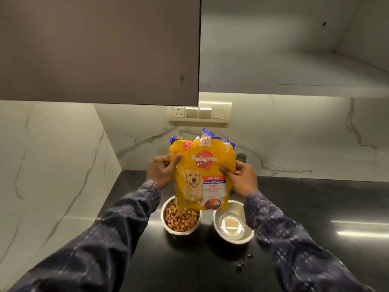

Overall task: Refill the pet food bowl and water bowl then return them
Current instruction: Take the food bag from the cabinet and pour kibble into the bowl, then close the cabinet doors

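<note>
Two hands hold one yellow pet food bag (202, 175) upright above the black counter (315, 207).

Head view: the left hand (162, 170) grips the bag's left edge, thumb across the front; the right hand (242, 178) grips the right edge likewise. Both are clenched on the bag, whose torn top points to 12 o'clock.

The food bowl (181, 218) sits at 6 o'clock of the left hand, filled with kibble, its far rim hidden behind the bag's base. The water bowl (232, 222) stands just beside it at 3 o'clock and appears to hold clear water; droplets lie on the counter nearby.

Judgement: filling looks complete. Keep the bag's mouth upward, set it well clear of both bowls, then carry the water bowl level.
</note>
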Available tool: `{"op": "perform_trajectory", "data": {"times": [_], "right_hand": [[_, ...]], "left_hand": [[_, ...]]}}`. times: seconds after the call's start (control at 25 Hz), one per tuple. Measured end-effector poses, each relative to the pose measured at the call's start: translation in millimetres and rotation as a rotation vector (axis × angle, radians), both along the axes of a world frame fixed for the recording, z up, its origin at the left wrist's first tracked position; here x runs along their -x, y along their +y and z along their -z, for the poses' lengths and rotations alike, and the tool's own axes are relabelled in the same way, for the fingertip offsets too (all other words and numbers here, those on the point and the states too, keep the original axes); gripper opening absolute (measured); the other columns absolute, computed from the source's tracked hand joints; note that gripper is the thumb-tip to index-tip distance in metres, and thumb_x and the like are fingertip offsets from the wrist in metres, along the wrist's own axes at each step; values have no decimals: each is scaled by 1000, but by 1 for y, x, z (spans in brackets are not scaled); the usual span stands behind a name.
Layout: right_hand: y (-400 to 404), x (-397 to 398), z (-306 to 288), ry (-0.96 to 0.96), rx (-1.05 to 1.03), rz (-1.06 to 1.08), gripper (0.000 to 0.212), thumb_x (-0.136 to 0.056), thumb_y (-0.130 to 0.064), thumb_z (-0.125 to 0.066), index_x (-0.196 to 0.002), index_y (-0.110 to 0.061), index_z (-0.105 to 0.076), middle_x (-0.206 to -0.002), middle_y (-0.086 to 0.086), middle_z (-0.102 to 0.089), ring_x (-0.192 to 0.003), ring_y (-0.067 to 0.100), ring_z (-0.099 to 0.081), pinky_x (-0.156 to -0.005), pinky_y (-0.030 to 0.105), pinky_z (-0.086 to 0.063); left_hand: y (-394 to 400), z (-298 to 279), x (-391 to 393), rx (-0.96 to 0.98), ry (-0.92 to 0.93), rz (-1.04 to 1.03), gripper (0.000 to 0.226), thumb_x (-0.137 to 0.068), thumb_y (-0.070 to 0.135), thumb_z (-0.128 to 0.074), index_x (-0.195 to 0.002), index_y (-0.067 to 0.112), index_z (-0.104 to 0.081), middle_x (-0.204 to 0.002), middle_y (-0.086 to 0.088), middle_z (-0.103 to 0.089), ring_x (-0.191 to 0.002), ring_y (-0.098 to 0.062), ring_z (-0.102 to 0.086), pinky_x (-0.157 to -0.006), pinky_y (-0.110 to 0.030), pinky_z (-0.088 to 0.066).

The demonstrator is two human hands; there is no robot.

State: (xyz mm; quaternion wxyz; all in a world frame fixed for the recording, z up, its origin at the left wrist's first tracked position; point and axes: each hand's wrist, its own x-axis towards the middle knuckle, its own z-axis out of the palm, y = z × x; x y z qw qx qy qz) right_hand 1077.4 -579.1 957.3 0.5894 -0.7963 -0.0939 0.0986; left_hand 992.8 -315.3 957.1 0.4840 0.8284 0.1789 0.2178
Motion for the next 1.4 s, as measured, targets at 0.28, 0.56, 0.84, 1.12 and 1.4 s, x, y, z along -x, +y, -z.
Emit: {"op": "perform_trajectory", "data": {"times": [0.28, 0.56, 0.84, 1.12, 1.4], "right_hand": [[46, -111, 58, -40, 215, 35, 22, -92, -37, -80, -108, -22, -80, -106, 6, -81, -98, 26, -77, -93, 50, -62], [36, -124, 67, -313, 287, 283, 16, -99, -21, -71, -113, -17, -78, -100, 3, -80, -86, 16, -71, -86, 35, -61], [-95, -11, 83, -271, 230, 404, 24, -91, -16, -81, -93, -39, -74, -82, -15, -76, -81, -3, -70, -68, 6, -50], [-180, 95, 35, -275, 269, 614, 31, -87, -16, -85, -84, -44, -73, -85, -27, -76, -75, -5, -72, -70, 4, -49], [-182, 201, -81, -612, 159, 616, 8, -94, -16, -78, -93, -23, -77, -85, -15, -75, -86, -1, -71, -72, 5, -50]], "left_hand": [[25, 39, -108, 5, 204, -76, 55, -100, 47, -64, -56, 18, -49, -56, -2, -49, -57, -19, -46, -56, -33, -35], [39, 87, -119, 153, 132, -473, 26, -104, 42, -58, -106, 23, -77, -99, 0, -80, -93, -24, -73, -89, -40, -58], [-23, 104, -5, -12, 136, -161, 11, -101, 31, -66, -100, 36, -76, -89, 22, -77, -85, -2, -73, -70, -25, -57], [-84, 37, 41, -296, -135, 468, 11, -87, 31, -84, -97, 36, -81, -94, 26, -76, -83, 0, -75, -71, -17, -59], [-149, -94, 94, -479, -403, 571, 3, -90, 39, -76, -91, 37, -79, -81, 21, -75, -72, 6, -65, -62, -15, -50]]}}
